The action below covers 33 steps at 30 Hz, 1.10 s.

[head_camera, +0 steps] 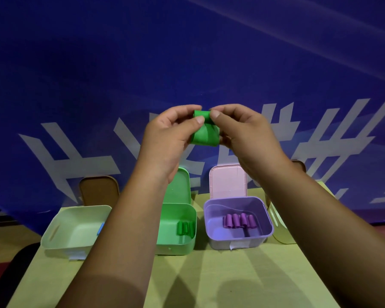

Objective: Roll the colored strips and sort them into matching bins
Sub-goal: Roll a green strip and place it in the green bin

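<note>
green strip (206, 135) is held up above counter (231, 274), half rolled | left grip (165, 143) and right grip (245, 138) are both pinched on its rolled top so coil is held tight | green bin (176, 248) is set open below for drop

Thin, matt and pliable in the green strip (206, 134), paper or foam sheet, hard to tell which. Same dull, smooth finish on the green rolls (185, 227) and purple rolls (239, 220). Smooth moulded plastic with a soft sheen for the green bin (176, 248), purple bin (220, 243), pale bin (60, 247) and yellow bin (278, 232); likewise for the pink lid (228, 181) and green lid (180, 187). Duller, matt, wood-like brown on the brown lid (98, 190). White paper label (237, 246) stuck on the purple plastic. Flat, matt, cardboard-like on the table (209, 274). Faintly glossy printed banner (187, 52) behind, vinyl or cloth.
</note>
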Each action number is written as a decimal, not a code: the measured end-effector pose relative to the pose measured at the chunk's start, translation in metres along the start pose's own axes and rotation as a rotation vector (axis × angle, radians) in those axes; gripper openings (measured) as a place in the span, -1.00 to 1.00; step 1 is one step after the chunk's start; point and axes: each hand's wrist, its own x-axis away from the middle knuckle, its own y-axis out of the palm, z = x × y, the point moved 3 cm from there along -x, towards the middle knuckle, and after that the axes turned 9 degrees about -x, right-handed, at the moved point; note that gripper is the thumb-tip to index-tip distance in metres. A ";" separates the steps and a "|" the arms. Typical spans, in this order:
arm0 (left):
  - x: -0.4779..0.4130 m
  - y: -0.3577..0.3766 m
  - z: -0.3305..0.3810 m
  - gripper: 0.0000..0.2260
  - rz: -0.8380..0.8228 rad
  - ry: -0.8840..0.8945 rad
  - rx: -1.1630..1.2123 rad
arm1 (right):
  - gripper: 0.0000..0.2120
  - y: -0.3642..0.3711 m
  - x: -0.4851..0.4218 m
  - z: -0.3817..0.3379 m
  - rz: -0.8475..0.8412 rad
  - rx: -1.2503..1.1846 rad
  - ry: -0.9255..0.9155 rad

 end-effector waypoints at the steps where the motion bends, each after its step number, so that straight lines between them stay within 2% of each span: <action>1: 0.000 0.000 0.000 -0.77 0.005 -0.003 0.000 | -0.85 0.000 0.000 0.001 0.003 0.006 -0.005; 8: 0.009 0.001 0.001 -0.80 0.019 -0.093 0.057 | -0.86 0.002 0.002 0.006 0.018 0.018 -0.037; 12: 0.013 0.001 0.003 -0.73 0.004 -0.110 0.085 | -0.84 0.002 0.004 0.006 0.017 0.025 -0.047; 18: 0.011 -0.004 0.000 -0.81 0.062 -0.076 0.046 | -0.92 0.009 0.009 0.012 -0.018 -0.022 -0.023; 22: 0.015 -0.008 -0.001 -0.79 0.028 -0.042 0.018 | -0.97 0.009 0.013 0.010 -0.029 -0.040 -0.005; 29: 0.016 -0.010 -0.008 -0.70 0.060 -0.036 0.044 | -0.76 0.015 0.017 0.010 -0.051 -0.009 0.015; 33: 0.016 -0.007 -0.019 -0.74 0.061 -0.105 0.121 | -0.70 0.018 0.020 0.013 -0.054 0.035 -0.012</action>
